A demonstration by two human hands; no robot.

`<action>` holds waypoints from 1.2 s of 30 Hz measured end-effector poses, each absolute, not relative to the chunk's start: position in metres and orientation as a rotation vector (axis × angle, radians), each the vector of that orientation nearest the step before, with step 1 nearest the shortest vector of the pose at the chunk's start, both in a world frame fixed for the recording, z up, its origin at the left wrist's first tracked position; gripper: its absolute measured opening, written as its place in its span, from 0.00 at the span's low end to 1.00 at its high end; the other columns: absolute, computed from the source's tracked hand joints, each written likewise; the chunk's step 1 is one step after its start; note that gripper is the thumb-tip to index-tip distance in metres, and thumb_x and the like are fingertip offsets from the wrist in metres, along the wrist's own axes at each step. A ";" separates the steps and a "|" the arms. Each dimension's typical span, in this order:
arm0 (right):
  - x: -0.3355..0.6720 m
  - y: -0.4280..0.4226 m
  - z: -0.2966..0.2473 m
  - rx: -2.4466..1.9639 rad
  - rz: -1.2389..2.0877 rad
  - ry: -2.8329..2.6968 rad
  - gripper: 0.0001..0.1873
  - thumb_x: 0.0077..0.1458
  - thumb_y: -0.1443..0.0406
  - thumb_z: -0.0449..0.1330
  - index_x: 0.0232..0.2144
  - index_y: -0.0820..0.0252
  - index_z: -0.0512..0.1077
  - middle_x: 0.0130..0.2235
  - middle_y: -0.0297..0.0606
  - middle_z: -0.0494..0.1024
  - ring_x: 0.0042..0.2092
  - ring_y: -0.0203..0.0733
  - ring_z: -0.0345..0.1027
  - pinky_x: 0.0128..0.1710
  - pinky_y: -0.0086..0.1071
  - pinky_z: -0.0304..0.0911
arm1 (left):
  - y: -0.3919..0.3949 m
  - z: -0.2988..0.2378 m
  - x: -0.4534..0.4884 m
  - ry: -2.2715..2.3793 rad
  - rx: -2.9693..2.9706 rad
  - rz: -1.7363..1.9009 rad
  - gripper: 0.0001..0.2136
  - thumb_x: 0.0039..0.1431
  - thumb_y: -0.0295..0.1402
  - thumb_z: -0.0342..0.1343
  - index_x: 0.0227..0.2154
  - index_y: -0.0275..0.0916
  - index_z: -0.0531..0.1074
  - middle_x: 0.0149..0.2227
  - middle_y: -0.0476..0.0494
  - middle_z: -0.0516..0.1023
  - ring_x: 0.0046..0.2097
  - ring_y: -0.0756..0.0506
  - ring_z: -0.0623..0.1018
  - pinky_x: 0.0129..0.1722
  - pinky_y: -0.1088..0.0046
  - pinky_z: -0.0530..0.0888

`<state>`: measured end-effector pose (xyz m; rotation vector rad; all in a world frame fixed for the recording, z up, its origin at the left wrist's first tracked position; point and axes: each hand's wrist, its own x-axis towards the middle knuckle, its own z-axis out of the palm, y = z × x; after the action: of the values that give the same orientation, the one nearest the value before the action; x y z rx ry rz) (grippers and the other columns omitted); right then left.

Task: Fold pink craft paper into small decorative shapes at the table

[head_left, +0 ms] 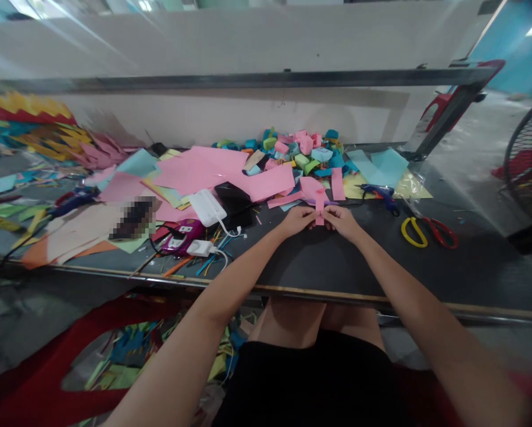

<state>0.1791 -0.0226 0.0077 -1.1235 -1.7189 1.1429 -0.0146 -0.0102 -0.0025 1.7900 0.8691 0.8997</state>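
Observation:
Both my hands meet over the dark table and pinch a small pink paper strip that stands upright between them. My left hand grips its left side with closed fingers. My right hand grips its right side the same way. Just beyond the strip lie more pink paper strips and a large pink sheet.
A pile of folded coloured paper pieces sits at the back. A blue glue gun and yellow-and-red scissors lie to the right. White chargers, a black box and paper scraps crowd the left. A red stool stands below.

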 end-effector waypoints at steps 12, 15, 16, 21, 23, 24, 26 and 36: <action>0.179 -0.021 0.002 -1.060 1.054 -1.557 0.29 0.42 0.45 0.70 0.36 0.57 0.69 0.30 0.31 0.72 0.24 0.33 0.63 0.24 0.31 0.59 | -0.007 -0.010 -0.013 0.851 1.727 0.942 0.26 0.58 0.56 0.57 0.21 0.36 0.70 0.20 0.51 0.72 0.23 0.53 0.71 0.27 0.77 0.67; 0.180 -0.020 0.001 -0.994 1.035 -1.592 0.27 0.43 0.46 0.71 0.35 0.57 0.70 0.31 0.31 0.72 0.27 0.33 0.64 0.28 0.31 0.62 | -0.006 -0.011 -0.013 0.852 1.713 0.941 0.26 0.58 0.57 0.57 0.21 0.36 0.70 0.21 0.51 0.73 0.23 0.54 0.70 0.27 0.77 0.66; 0.180 -0.020 0.000 -0.982 1.039 -1.608 0.26 0.43 0.46 0.72 0.34 0.57 0.70 0.31 0.32 0.72 0.28 0.34 0.64 0.29 0.31 0.62 | -0.006 -0.012 -0.013 0.855 1.708 0.940 0.26 0.58 0.57 0.57 0.22 0.36 0.71 0.21 0.51 0.73 0.23 0.54 0.70 0.27 0.77 0.66; 0.181 -0.020 0.001 -1.050 1.043 -1.635 0.27 0.43 0.43 0.70 0.31 0.58 0.71 0.30 0.34 0.74 0.28 0.36 0.65 0.30 0.33 0.63 | -0.006 -0.012 -0.013 0.881 1.702 0.930 0.24 0.58 0.55 0.57 0.23 0.36 0.71 0.21 0.51 0.73 0.23 0.53 0.71 0.27 0.77 0.67; 0.181 -0.021 0.002 -1.060 1.046 -1.651 0.27 0.43 0.43 0.70 0.29 0.58 0.71 0.29 0.34 0.74 0.28 0.36 0.64 0.31 0.34 0.63 | -0.005 -0.012 -0.014 0.889 1.705 0.926 0.24 0.59 0.54 0.56 0.23 0.36 0.71 0.21 0.51 0.73 0.23 0.54 0.71 0.28 0.77 0.67; 0.181 -0.021 0.002 -1.058 1.043 -1.658 0.27 0.43 0.42 0.70 0.29 0.58 0.71 0.28 0.34 0.73 0.28 0.36 0.64 0.31 0.34 0.62 | -0.005 -0.012 -0.014 0.887 1.706 0.927 0.24 0.59 0.54 0.57 0.22 0.36 0.71 0.21 0.51 0.73 0.23 0.54 0.71 0.28 0.77 0.67; 0.180 -0.021 0.002 -1.049 1.035 -1.664 0.27 0.42 0.42 0.70 0.28 0.58 0.71 0.28 0.34 0.73 0.27 0.36 0.63 0.30 0.34 0.62 | -0.005 -0.011 -0.014 0.876 1.710 0.930 0.23 0.60 0.53 0.57 0.22 0.36 0.71 0.21 0.51 0.73 0.23 0.54 0.71 0.28 0.78 0.67; 0.183 -0.018 0.004 -1.139 1.067 -1.812 0.28 0.45 0.40 0.66 0.29 0.59 0.74 0.28 0.36 0.76 0.28 0.38 0.66 0.30 0.33 0.63 | -0.008 -0.006 -0.014 0.908 1.782 0.940 0.22 0.63 0.50 0.55 0.23 0.35 0.72 0.20 0.51 0.73 0.23 0.53 0.72 0.28 0.77 0.67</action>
<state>0.1834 -0.0182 0.0038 -1.1389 -1.8117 1.0666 -0.0140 -0.0080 -0.0061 1.7821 0.9082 0.9401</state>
